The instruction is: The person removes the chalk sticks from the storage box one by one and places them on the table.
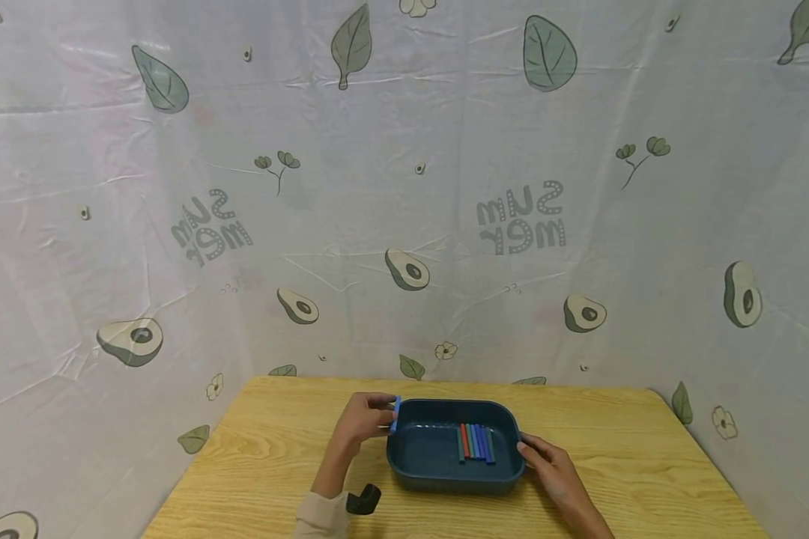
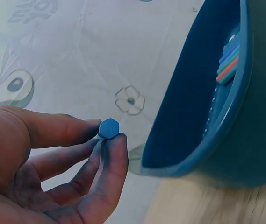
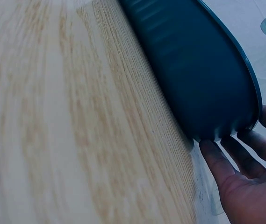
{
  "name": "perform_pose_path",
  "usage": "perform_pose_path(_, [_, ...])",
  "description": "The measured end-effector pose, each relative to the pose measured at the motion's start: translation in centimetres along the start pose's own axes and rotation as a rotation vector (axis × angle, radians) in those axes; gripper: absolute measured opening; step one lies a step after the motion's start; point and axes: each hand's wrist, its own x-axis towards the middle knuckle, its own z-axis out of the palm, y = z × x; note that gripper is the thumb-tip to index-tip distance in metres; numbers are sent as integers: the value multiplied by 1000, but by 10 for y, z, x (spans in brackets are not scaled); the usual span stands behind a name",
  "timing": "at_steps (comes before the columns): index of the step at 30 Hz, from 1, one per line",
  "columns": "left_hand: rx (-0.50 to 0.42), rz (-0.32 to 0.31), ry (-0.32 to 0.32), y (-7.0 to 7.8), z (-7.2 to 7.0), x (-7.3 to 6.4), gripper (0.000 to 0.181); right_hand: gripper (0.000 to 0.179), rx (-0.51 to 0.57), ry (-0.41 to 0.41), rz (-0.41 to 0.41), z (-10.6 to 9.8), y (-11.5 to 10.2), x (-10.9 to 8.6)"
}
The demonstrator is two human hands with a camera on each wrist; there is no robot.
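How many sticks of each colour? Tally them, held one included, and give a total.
Red stick: 1
Green sticks: about 3
Blue sticks: about 4, one pinched by the left hand
Total: about 8; the row in the tray is too small to count surely.

a pale cloth backdrop (image 1: 404, 187) hangs creased behind and to both sides, closing in the space like three walls. it is printed with green leaves, halved avocados, small flowers and grey lettering (the letters read mirrored). the light is soft and even, with faint pinkish patches showing through the fabric. in front stands a light wooden table (image 1: 647, 464) with a clear grain, its far edge meeting the cloth, its corners tucked against the side drapes.
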Motion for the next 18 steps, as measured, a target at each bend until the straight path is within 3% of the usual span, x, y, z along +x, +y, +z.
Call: perform_pose_path(18, [-9,-32,56,-19,-36,-13,42,59,-56,-13,19,0,-1,-2])
